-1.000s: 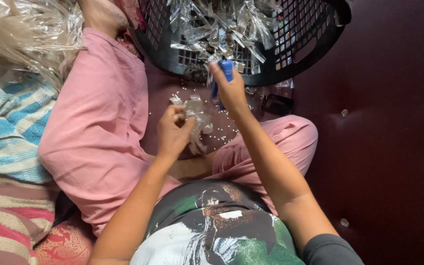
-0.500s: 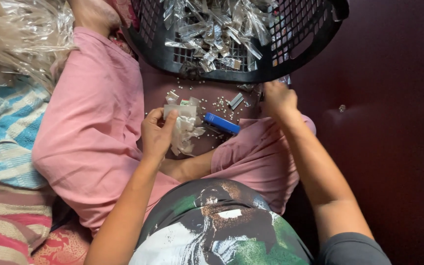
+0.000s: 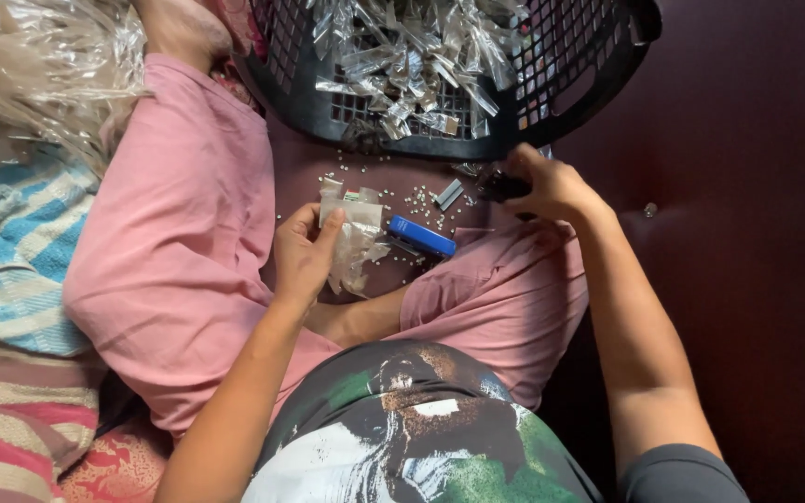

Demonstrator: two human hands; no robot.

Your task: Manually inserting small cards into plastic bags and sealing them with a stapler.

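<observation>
Holding a small clear plastic packet (image 3: 356,224) upright between thumb and fingers, the left hand (image 3: 305,256) is closed on it over the lap, with more loose clear film hanging below the grip. Right hand (image 3: 552,186) reaches out to the basket's near rim, fingers curled around a small dark object (image 3: 505,186); what that object is cannot be told, and how firm the grip is stays partly hidden. Blue stapler (image 3: 421,236) lies flat on the dark mat between the legs, just beside the packet and apart from both hands. A grey strip of staples (image 3: 449,194) lies near it, and small white beads (image 3: 402,200) are scattered around.

Judged step: packet filled or being held ready for closing while the right hand fetches something. Next move likely calls for bringing the right hand back without spilling the packet, keeping its mouth upright and pinched.

Black mesh basket (image 3: 570,93) sits at the knees, heaped with finished clear packets. Person sits cross-legged in pink trousers (image 3: 179,251) on a dark maroon floor (image 3: 757,233). Crumpled clear plastic sheet (image 3: 39,65) at upper left, striped blue and red cloths (image 3: 11,279) along the left side.
</observation>
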